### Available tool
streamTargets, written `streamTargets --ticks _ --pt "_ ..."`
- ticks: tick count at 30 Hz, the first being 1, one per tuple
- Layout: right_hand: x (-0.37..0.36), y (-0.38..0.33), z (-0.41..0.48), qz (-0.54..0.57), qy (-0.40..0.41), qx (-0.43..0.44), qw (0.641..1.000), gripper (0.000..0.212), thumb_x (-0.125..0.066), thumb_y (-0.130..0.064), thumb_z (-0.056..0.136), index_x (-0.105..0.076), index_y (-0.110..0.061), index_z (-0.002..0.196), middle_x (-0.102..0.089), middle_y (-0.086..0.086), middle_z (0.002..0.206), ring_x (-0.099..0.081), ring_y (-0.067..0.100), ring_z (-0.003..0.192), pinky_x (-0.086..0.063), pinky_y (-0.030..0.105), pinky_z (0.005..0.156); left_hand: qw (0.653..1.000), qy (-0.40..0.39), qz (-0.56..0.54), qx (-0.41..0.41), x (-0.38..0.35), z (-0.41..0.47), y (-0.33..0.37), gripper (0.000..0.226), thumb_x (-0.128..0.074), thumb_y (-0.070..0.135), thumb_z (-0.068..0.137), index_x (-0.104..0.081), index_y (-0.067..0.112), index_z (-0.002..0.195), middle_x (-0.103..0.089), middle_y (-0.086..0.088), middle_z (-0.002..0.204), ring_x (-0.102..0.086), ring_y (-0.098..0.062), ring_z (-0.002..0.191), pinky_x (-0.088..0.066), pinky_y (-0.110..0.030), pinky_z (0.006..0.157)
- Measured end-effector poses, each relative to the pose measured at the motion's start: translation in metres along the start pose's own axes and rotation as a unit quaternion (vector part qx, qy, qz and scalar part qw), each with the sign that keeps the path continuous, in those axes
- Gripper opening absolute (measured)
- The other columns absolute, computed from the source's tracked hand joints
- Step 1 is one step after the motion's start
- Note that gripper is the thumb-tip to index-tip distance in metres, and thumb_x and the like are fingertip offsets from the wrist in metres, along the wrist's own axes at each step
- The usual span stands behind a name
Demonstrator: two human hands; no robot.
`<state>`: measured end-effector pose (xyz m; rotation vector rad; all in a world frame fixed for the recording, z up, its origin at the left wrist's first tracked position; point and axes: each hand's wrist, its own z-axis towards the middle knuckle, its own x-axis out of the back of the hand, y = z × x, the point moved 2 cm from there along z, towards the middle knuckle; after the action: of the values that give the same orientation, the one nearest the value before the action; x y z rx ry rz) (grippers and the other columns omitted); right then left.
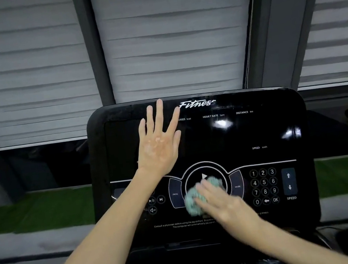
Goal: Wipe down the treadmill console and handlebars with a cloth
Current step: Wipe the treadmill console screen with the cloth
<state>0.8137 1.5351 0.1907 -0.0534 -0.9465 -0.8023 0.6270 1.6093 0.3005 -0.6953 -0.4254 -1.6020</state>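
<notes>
The left hand (159, 144) is lying released and flat on the black treadmill console (249, 130), its fingers spread and straight and its fingertips reaching almost to the console's top edge, just left of the white "Fitness" lettering (197, 103).

Below and to the right of it, the right hand (224, 204) is pressing a bunched teal cloth (192, 200) onto the console's round centre dial. The cloth is showing under and beyond the right hand's fingers, touching the glossy surface just beneath the white play symbol (204, 176). Blur is smearing this hand, so I cannot tell whether it is grasping the cloth or only pushing on it with stretched fingers.

The number keypad (264, 186) is sitting to the right of the right hand, with the speed arrows (289, 181) further right. Grey slatted blinds (171, 40) are hanging beyond both hands, behind the console.
</notes>
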Motion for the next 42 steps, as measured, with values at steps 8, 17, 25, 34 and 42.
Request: streamTargets --ticks 8,17,25,34,42 --pt "0.011 0.018 0.011 -0.070 -0.045 0.107 0.991 0.040 -0.042 -0.008 0.086 -0.070 -0.012 0.114 -0.062 0.012 0.128 -0.056 0.029 0.122 -0.054 0.038 0.089 1.000 -0.014 0.005 -0.017 0.005 0.000 -0.006 0.057 -0.030 0.038 0.104 -0.014 0.024 0.157 -0.006 -0.016 0.163 -0.011 -0.036 0.149 -0.022 -0.049 0.117" --pt "0.077 0.083 0.157 -0.187 0.044 -0.059 0.980 0.047 -0.058 0.007 0.068 -0.069 -0.005 0.112 -0.066 0.019 0.116 -0.062 0.042 0.107 -0.054 0.034 0.049 0.997 -0.035 0.074 0.009 0.020 -0.013 -0.061 0.055 -0.024 0.039 0.101 -0.020 0.026 0.155 -0.017 -0.010 0.163 -0.021 -0.034 0.147 -0.022 -0.064 0.108" --pt "0.014 0.006 0.078 -0.114 0.036 -0.001 0.993 0.052 -0.033 0.005 0.077 -0.068 -0.004 0.116 -0.062 0.021 0.124 -0.058 0.039 0.116 -0.059 0.034 0.066 0.997 -0.053 0.046 0.026 0.016 -0.013 -0.062 0.056 -0.022 0.041 0.101 -0.016 0.031 0.156 -0.011 -0.005 0.164 -0.015 -0.037 0.148 -0.025 -0.069 0.104" --pt "-0.017 -0.030 0.011 -0.069 -0.054 0.137 0.987 0.042 -0.040 -0.012 0.083 -0.074 -0.018 0.106 -0.068 0.008 0.119 -0.062 0.028 0.114 -0.056 0.035 0.083 0.997 -0.062 0.048 0.028 0.018 -0.014 -0.062 0.055 -0.021 0.039 0.103 -0.012 0.030 0.156 -0.007 -0.005 0.165 -0.011 -0.037 0.149 -0.025 -0.069 0.106" --pt "0.067 0.056 0.167 -0.105 0.050 -0.020 0.993 0.046 -0.080 -0.005 0.055 -0.075 -0.011 0.101 -0.068 0.014 0.115 -0.064 0.032 0.110 -0.057 0.030 0.066 0.993 -0.101 0.060 0.015 0.028 -0.013 -0.065 0.056 -0.022 0.039 0.100 -0.017 0.031 0.156 -0.010 -0.004 0.164 -0.016 -0.035 0.148 -0.030 -0.065 0.105"
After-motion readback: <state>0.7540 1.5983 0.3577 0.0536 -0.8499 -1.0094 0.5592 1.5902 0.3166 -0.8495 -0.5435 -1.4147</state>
